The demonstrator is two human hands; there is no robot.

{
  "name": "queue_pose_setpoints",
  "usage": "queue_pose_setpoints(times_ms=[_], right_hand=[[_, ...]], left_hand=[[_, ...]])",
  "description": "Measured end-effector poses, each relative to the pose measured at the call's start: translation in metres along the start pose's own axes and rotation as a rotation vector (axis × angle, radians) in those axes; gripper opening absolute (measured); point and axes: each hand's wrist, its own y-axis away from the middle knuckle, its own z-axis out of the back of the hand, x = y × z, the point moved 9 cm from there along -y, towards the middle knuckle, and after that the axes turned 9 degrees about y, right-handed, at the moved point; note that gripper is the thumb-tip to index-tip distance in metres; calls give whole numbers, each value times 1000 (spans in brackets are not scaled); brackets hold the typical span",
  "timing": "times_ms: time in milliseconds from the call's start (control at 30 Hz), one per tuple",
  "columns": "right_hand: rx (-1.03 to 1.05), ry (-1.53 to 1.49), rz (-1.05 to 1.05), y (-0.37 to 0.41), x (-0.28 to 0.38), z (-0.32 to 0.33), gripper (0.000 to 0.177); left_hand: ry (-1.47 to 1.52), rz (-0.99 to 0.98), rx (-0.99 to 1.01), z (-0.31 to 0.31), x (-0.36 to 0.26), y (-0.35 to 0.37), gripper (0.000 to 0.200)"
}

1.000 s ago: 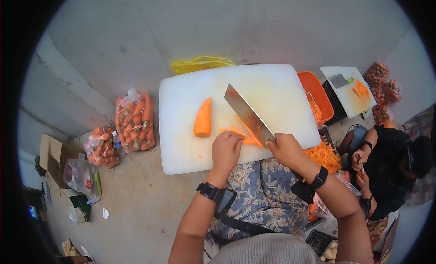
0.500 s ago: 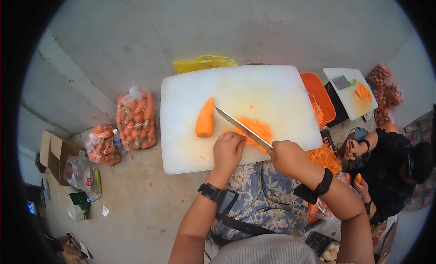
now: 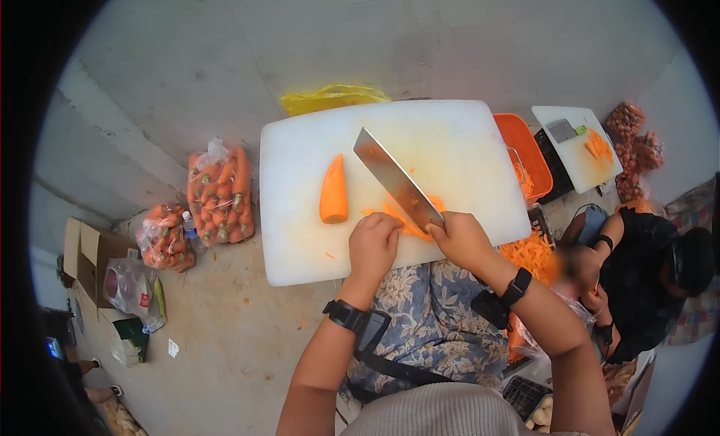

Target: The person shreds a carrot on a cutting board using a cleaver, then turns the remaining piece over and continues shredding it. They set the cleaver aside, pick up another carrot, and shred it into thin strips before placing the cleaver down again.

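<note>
My right hand grips the handle of a broad-bladed knife, whose blade slants up and left over shredded carrot. Close to the blade's lower left side, my left hand has its fingers curled down at the edge of the carrot pile; what lies under them is hidden. A peeled carrot piece lies to the left, apart from both hands, on the white cutting board.
Bagged carrots and a cardboard box stand on the floor at left. An orange bin touches the board's right side. Beyond are a second board and a person holding a carrot. Yellow plastic lies behind the board.
The knife has risen and turned, so its broad face shows more. My right hand has moved slightly up with it. The person at right has brought both hands together.
</note>
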Motion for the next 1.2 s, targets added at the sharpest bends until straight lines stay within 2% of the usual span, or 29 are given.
queue_pose_setpoints(times_ms=[200, 333, 400, 700, 800, 867, 1100, 1200], right_hand=[[-44, 25, 17, 27, 13, 24, 30], [24, 131, 35, 31, 14, 29, 28], [45, 149, 43, 32, 13, 28, 29], [205, 270, 79, 28, 16, 10, 25], [204, 239, 41, 22, 16, 0, 25], [123, 220, 80, 8, 23, -2, 21], [29, 65, 27, 3, 9, -1, 28], [16, 118, 50, 14, 16, 11, 28]], left_hand=[[32, -33, 23, 4, -5, 2, 8], [-24, -67, 31, 2, -13, 4, 9], [-101, -73, -34, 10, -18, 4, 10], [-4, 18, -23, 11, -4, 1, 8], [-15, 35, -23, 11, -5, 1, 8], [-36, 17, -28, 9, -4, 0, 8], [-2, 18, -33, 11, -1, 5, 8], [-3, -8, -44, 9, 1, 3, 9]])
